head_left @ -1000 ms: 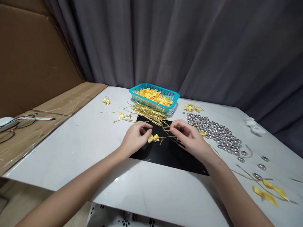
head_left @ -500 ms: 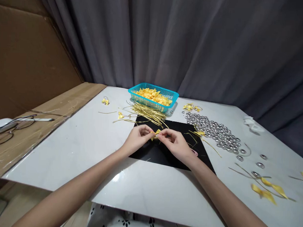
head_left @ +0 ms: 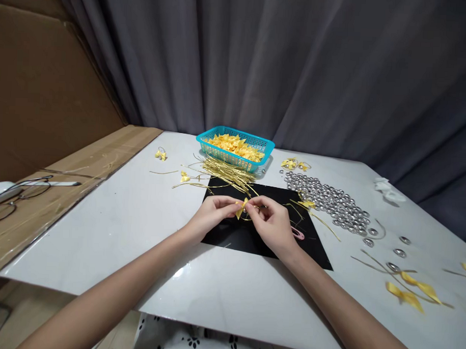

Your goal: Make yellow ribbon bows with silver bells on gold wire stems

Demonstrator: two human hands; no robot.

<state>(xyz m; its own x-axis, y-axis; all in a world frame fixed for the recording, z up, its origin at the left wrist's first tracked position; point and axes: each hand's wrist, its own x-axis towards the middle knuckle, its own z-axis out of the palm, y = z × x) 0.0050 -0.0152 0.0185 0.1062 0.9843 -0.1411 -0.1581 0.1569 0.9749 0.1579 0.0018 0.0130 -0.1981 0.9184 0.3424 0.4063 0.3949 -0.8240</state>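
Note:
Between my two hands, just above the black mat, is a small yellow ribbon bow. My left hand pinches its left side with thumb and fingertips. My right hand pinches it from the right, and a thin gold cord loops below and beside the fingers. Part of the bow is hidden by the fingertips. Beyond the hands lies a bundle of gold cords. A pink clip rests on the mat by my right wrist.
A turquoise basket of yellow bows stands at the back. Silver beads are heaped at the right, with loose bows and cords nearer me. White crumpled tissue lies far right. Glasses rest on cardboard at left.
The bow has turned to a more upright angle between the fingers, and a cord loop now shows below it. My right hand has shifted slightly, uncovering more of the pink clip.

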